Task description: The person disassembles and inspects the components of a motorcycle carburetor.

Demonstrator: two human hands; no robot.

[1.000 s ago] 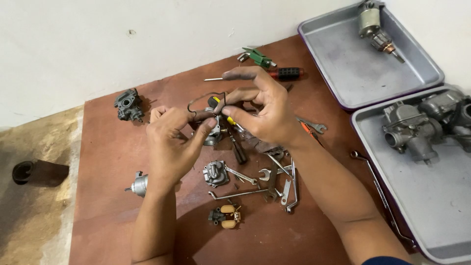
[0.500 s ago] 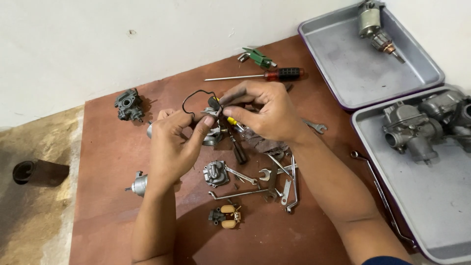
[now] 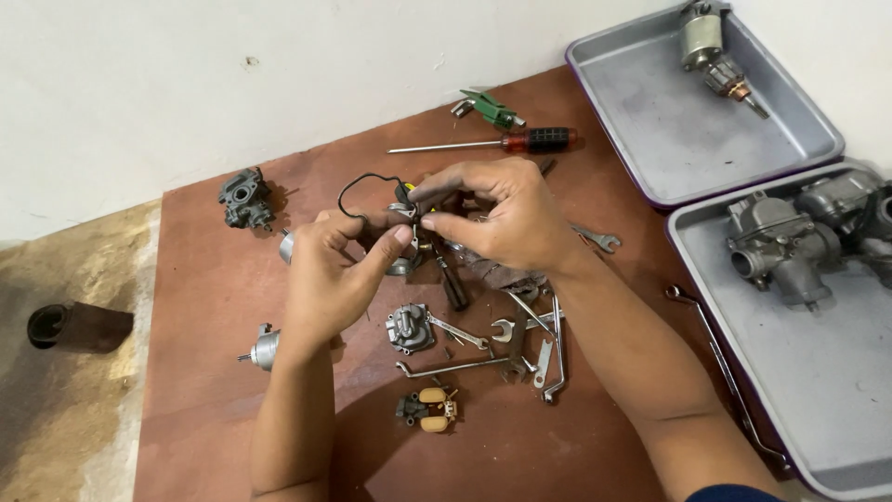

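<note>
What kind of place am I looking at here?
Probably a small engine repair spot set up on the floor: a carburettor in a metal tray, wrenches and a screwdriver scattered on a wooden board.

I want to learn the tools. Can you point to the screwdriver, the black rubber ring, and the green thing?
Screwdriver [image 3: 534,140]: head view, on its red and black handle.
Black rubber ring [image 3: 346,191]: head view, on its left curve above the hands.
Green thing [image 3: 491,109]: head view, on its green body.

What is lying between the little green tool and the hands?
A screwdriver with a red and black handle lies on the board between the green tool and the right hand, seen in the head view.
</note>
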